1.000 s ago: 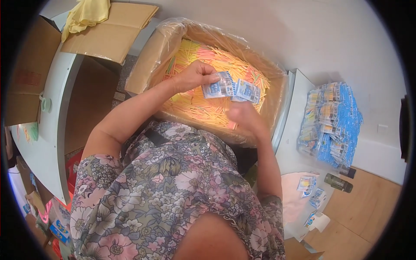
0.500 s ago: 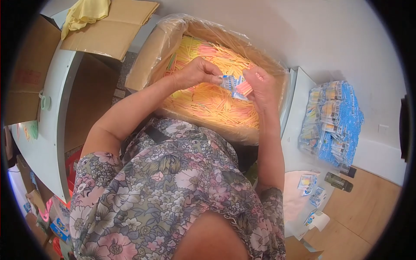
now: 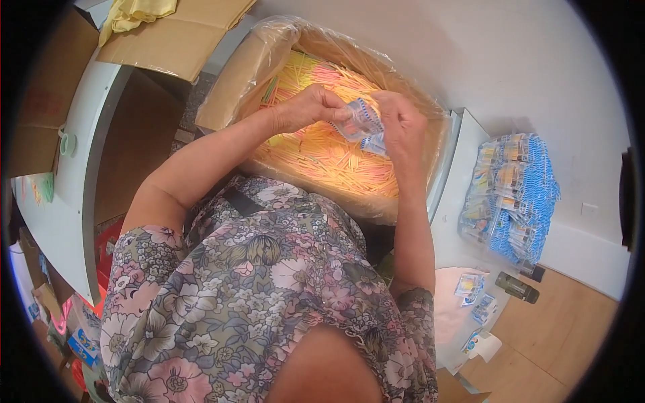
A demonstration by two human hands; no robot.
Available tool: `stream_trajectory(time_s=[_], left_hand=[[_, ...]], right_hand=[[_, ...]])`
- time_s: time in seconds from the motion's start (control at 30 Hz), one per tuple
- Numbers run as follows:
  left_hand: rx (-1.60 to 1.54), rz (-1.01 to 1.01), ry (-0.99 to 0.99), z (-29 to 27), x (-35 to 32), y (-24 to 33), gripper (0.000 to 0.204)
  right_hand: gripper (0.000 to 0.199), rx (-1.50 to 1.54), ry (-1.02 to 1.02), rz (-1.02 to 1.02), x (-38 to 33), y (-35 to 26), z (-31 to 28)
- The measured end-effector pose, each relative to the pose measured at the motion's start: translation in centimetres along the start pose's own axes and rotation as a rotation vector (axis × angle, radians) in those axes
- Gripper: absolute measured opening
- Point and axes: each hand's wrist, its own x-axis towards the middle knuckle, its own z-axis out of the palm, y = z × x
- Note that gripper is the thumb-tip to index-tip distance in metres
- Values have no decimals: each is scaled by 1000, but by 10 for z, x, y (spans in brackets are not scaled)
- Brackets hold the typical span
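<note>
The box (image 3: 225,101), in the middle, has a broad bed of loose sticks (image 3: 336,161), so much seems left. Over it the left hand (image 3: 310,111) pinches a clear-and-blue packet (image 3: 361,119) by its left edge, thumb against fingers; a second packet (image 3: 375,144) hangs just below. The right hand (image 3: 403,127) is curled at the packet's right side — what its fingertips grip, I cannot tell. This packet looks midway; whether it is filled is unclear. Farther right, a tall pile (image 3: 514,195) of packets with coloured contents looks like the finished share, and below it a few more packets (image 3: 470,285) lie on and beside a pink mat (image 3: 447,299).

Against half a second ago, the left hand keeps its pinch, while the packet shows more of its face. The pink bundle then jutting from the right hand no longer shows there — gone into the packet, perhaps, or hidden. The pile looks unchanged.
</note>
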Motion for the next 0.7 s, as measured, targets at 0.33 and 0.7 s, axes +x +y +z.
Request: stream_trajectory(time_s=[0.33,0.7], left_hand=[[408,-83,-74,17,4,18,29],[440,-96,-78,19,-9,18,29]], right_hand=[[17,-84,194,66,-68,26,-14],[25,-661,771,593,-325,25,-303]])
